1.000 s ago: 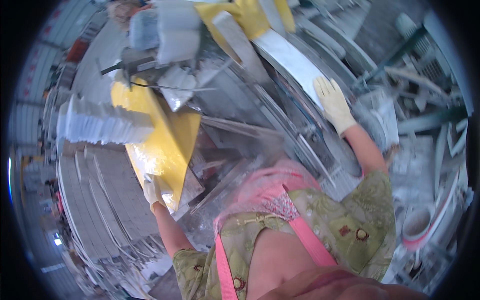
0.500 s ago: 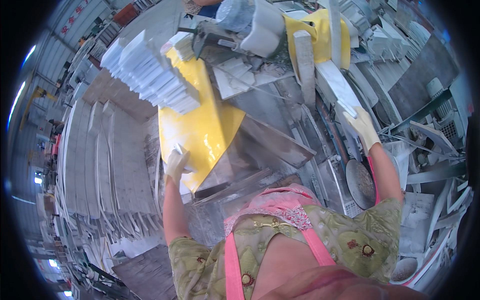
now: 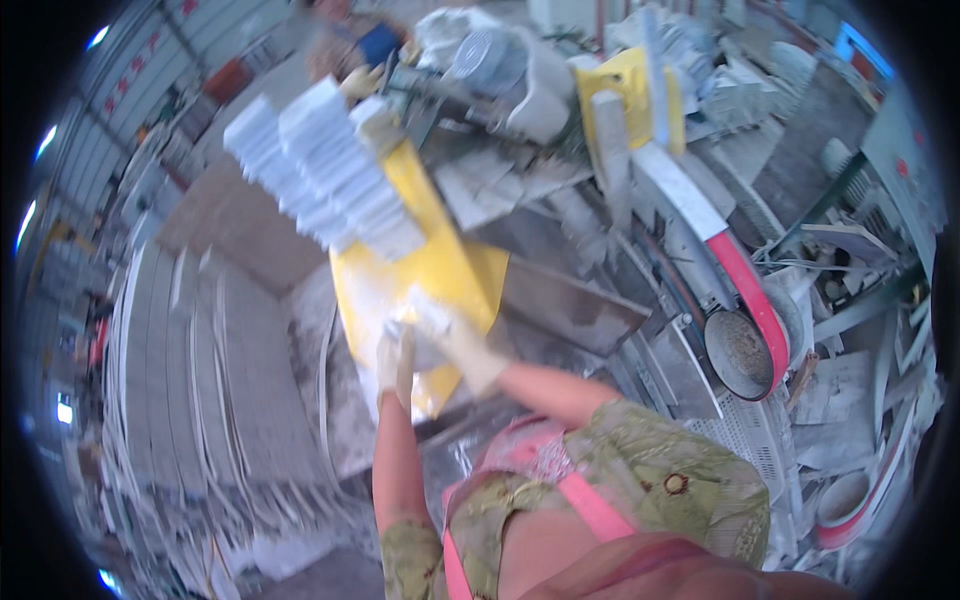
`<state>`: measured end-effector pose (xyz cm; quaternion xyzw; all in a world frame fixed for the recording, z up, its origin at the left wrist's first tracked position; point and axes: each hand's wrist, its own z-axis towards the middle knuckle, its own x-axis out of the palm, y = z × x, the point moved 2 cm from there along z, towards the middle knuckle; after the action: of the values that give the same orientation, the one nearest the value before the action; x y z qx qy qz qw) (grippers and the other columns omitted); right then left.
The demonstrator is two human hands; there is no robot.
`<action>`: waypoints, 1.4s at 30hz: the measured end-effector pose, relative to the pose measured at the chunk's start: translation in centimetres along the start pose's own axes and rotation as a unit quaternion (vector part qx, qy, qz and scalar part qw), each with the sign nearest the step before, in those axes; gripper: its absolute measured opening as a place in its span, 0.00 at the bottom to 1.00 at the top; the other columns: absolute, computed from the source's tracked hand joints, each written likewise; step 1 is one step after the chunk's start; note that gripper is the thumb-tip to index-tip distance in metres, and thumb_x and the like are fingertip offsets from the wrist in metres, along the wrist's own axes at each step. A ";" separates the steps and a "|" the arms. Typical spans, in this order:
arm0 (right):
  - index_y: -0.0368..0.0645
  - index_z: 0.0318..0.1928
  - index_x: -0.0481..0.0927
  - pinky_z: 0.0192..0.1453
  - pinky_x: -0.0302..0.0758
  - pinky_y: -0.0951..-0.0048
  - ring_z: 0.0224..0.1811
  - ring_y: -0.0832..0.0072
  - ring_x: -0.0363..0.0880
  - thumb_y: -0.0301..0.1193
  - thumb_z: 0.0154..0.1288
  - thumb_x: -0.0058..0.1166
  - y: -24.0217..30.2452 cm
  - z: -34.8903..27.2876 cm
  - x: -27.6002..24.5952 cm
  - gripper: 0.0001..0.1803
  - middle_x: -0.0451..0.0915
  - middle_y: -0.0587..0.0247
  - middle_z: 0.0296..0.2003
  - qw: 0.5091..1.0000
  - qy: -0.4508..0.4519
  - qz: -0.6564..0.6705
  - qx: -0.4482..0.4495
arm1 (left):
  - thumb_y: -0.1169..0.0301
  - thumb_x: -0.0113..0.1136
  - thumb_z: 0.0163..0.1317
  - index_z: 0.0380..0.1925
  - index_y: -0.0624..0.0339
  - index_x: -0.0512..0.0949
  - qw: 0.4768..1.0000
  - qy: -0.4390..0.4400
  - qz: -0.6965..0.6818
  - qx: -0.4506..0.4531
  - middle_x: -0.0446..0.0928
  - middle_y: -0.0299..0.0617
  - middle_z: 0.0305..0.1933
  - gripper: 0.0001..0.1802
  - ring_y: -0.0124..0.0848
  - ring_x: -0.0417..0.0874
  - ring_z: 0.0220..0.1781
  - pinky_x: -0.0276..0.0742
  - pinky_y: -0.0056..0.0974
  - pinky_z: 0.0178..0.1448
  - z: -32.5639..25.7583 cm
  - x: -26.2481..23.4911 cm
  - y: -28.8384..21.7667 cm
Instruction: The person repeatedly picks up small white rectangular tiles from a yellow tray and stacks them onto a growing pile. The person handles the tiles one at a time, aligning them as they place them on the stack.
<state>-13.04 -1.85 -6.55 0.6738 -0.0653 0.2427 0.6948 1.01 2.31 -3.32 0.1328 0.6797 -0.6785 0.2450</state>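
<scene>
Both my hands wear pale gloves and are close together over a glossy yellow sheet point(image 3: 470, 270). My left hand point(image 3: 396, 362) is closed, with a small whitish stone piece at its fingertips. From the right, my right hand point(image 3: 462, 345) reaches across, its fingertips beside the left hand's. Motion smears its fingers, and whether the white patch at their tips is a held piece is unclear. Just beyond the hands, stacks of white stone strips point(image 3: 330, 170) stand on the yellow sheet.
Long grey slabs point(image 3: 190, 350) lean in a row at the left. To the right, a narrow white and red belt point(image 3: 745, 275) runs round a wheel point(image 3: 738, 340). Yellow sheeting point(image 3: 625, 85) hangs beyond it. Another person point(image 3: 350, 40) is at the far side, near white machine parts point(image 3: 540, 90).
My right hand has left the belt at the right and moved left, over the yellow sheet beside my left hand. More of the belt's red stretch shows. The view has shifted slightly.
</scene>
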 end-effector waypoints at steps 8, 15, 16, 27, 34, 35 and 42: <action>0.39 0.78 0.56 0.73 0.70 0.65 0.74 0.65 0.66 0.47 0.75 0.57 -1.7 -1.8 -1.8 0.42 0.67 0.52 0.71 0.957 0.269 0.030 0.107 | 0.57 0.65 0.66 0.52 0.70 0.77 0.966 -0.039 -0.221 -0.129 0.82 0.47 0.46 0.26 0.39 0.86 0.44 0.83 0.41 0.48 0.7 2.0 -1.7; 0.43 0.66 0.78 0.72 0.70 0.60 0.67 0.59 0.77 0.44 0.72 0.60 5.6 0.6 -15.2 0.28 0.80 0.48 0.63 0.910 0.193 -0.367 -0.012 | 0.66 0.65 0.62 0.59 0.70 0.66 0.969 -0.112 -0.157 -0.156 0.77 0.51 0.51 0.30 0.40 0.85 0.40 0.85 0.41 0.37 -1.5 3.7 -7.7; 0.41 0.63 0.80 0.71 0.72 0.60 0.65 0.58 0.79 0.42 0.72 0.59 7.4 0.6 -19.0 0.25 0.82 0.49 0.60 0.933 0.131 -0.333 -0.032 | 0.67 0.65 0.63 0.61 0.70 0.65 0.961 -0.113 -0.175 -0.180 0.77 0.52 0.51 0.31 0.41 0.86 0.39 0.84 0.41 0.33 -1.5 3.8 -7.4; 0.40 0.59 0.81 0.64 0.74 0.56 0.58 0.49 0.80 0.43 0.69 0.57 25.0 -1.6 -48.4 0.25 0.83 0.46 0.55 0.762 -0.259 -0.588 -0.084 | 0.67 0.66 0.62 0.66 0.68 0.66 0.954 -0.138 -0.143 -0.224 0.76 0.54 0.59 0.34 0.43 0.83 0.53 0.84 0.44 0.53 0.1 3.0 -3.8; 0.45 0.64 0.76 0.73 0.64 0.52 0.71 0.54 0.68 0.46 0.69 0.58 25.0 6.7 -53.3 0.29 0.75 0.53 0.65 0.652 -0.231 -0.717 -0.086 | 0.66 0.65 0.63 0.66 0.67 0.66 0.957 -0.174 -0.052 -0.227 0.76 0.53 0.59 0.34 0.42 0.82 0.55 0.82 0.43 0.57 1.0 2.4 -1.2; 0.45 0.64 0.76 0.72 0.64 0.50 0.70 0.54 0.68 0.46 0.68 0.58 24.6 8.2 -53.2 0.28 0.75 0.55 0.65 0.628 -0.230 -0.735 -0.113 | 0.66 0.65 0.63 0.66 0.67 0.66 0.956 -0.181 -0.038 -0.229 0.76 0.53 0.59 0.34 0.42 0.82 0.55 0.82 0.43 0.57 1.2 2.1 -0.3; 0.50 0.68 0.72 0.78 0.54 0.39 0.78 0.61 0.56 0.48 0.68 0.58 21.4 14.6 -52.0 0.32 0.66 0.61 0.72 0.613 -0.170 -0.771 -0.036 | 0.64 0.64 0.64 0.66 0.66 0.67 0.953 -0.187 0.021 -0.239 0.75 0.52 0.60 0.33 0.41 0.80 0.58 0.79 0.42 0.61 1.2 0.8 3.4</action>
<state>-64.12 -29.46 -7.69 0.4797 0.3522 -0.5038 0.6261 2.23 1.18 -6.57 -0.0446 0.7610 -0.5036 0.4065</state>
